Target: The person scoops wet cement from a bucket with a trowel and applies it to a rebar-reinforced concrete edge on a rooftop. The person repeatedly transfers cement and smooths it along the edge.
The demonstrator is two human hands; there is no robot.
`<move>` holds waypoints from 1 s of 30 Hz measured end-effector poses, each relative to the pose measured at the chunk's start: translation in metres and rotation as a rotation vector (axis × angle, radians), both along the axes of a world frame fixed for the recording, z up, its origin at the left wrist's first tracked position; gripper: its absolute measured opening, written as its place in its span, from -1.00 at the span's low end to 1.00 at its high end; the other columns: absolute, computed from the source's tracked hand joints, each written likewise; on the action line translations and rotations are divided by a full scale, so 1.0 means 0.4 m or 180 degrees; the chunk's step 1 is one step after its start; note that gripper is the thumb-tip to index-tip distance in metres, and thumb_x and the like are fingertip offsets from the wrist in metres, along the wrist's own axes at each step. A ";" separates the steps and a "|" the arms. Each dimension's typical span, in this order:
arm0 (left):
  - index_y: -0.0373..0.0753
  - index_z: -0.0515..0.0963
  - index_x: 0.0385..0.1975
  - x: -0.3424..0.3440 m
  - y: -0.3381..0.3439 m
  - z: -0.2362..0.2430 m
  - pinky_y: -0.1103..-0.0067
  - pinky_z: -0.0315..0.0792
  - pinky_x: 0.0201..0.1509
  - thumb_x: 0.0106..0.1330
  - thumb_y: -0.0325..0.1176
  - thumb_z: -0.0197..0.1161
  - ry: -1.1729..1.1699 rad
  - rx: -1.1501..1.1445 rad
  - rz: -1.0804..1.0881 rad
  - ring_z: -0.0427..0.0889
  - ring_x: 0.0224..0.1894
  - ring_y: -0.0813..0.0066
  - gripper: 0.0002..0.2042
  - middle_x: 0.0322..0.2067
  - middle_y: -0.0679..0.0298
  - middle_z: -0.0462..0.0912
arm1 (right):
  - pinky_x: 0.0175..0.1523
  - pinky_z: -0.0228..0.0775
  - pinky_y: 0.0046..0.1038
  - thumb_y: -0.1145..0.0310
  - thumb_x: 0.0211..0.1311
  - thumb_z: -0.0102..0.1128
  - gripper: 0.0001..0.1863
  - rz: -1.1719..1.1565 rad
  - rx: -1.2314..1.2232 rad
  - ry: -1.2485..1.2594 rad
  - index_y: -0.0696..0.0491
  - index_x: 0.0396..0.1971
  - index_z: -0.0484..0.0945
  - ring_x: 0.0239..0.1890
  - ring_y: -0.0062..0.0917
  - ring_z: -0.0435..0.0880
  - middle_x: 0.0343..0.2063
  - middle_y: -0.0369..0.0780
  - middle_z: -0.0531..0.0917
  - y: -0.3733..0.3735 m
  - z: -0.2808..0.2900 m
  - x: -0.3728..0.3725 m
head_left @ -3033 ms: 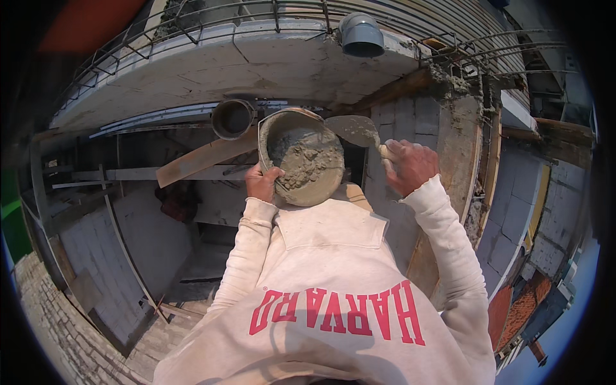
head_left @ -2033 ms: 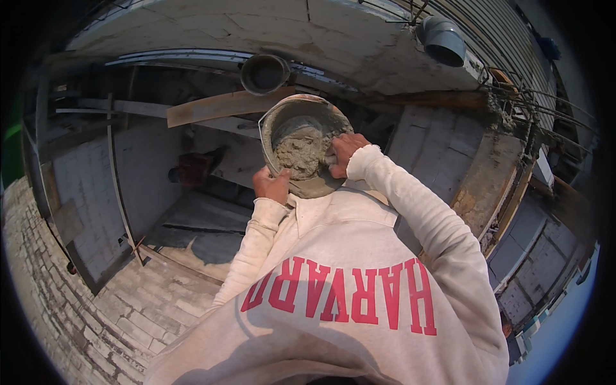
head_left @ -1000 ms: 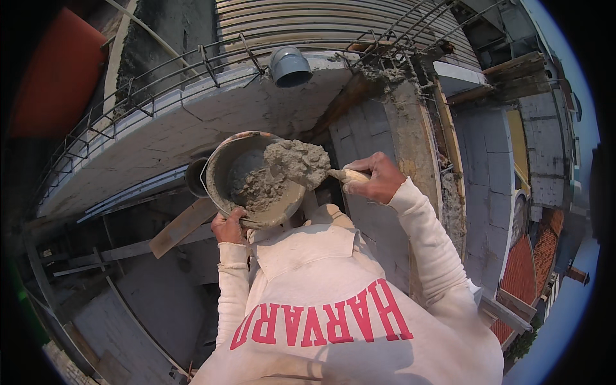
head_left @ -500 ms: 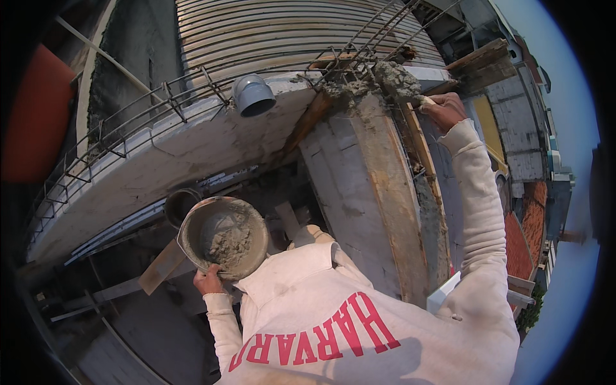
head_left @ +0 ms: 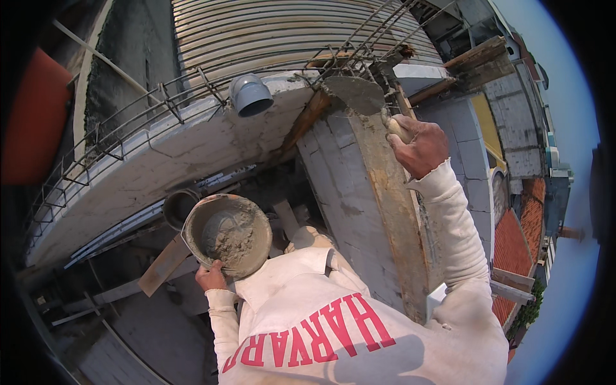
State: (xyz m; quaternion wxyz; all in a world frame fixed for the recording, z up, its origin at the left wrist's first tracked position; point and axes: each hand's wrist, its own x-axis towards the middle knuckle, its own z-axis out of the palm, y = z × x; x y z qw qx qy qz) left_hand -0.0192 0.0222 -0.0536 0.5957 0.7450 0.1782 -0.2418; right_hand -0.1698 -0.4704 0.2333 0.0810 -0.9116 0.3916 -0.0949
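Note:
My left hand grips the lower-left rim of a grimy bucket, held near my stomach with grey wet mortar inside. Up and to the right, my right hand is closed round the pale handle of a trowel. The trowel's flat, mortar-smeared blade sits over the top of a narrow boarded column, where steel bars and wet mortar meet the edge of a white block wall.
A grey pipe elbow tops that wall beside a rebar cage. Beyond lies corrugated sheeting. Another bucket-like container, loose planks and a dark lower level sit below. Red tiled roofs show at right.
A second ago my right hand lifted mortar from the bucket up to the column top. Since then the trowel has turned and shifted left, its heaped load gone from the blade.

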 end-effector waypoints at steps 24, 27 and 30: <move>-0.43 0.65 -0.49 0.065 -0.429 0.263 0.59 0.45 -0.37 0.14 -0.58 0.28 -0.0545 -0.0511 -0.1786 0.51 -0.50 0.68 -0.95 -0.53 0.37 0.67 | 0.04 0.59 -0.21 0.12 -0.06 0.35 -0.54 0.0691 0.2978 0.0552 0.07 -0.17 0.79 -0.18 -0.04 0.77 -0.30 0.08 0.76 0.299 -0.417 0.032; -0.42 0.66 -0.49 0.051 -0.438 0.237 0.59 0.46 -0.37 0.12 -0.57 0.28 -0.0425 -0.0663 -0.1711 0.52 -0.50 0.68 -0.95 -0.54 0.36 0.68 | 0.00 0.60 -0.31 0.17 -0.02 0.39 -0.54 0.0695 0.3059 0.0192 0.14 -0.13 0.77 -0.25 -0.18 0.78 -0.27 0.07 0.78 0.264 -0.396 -0.029; -0.41 0.66 -0.49 0.044 -0.460 0.223 0.58 0.47 -0.36 0.11 -0.57 0.28 -0.0351 -0.0774 -0.1663 0.54 -0.50 0.66 -0.94 -0.53 0.34 0.69 | -0.23 0.59 -0.41 0.32 0.05 0.42 -0.54 0.0820 0.2923 -0.0584 0.26 -0.05 0.73 -0.45 -0.47 0.73 -0.37 -0.05 0.81 0.216 -0.349 -0.086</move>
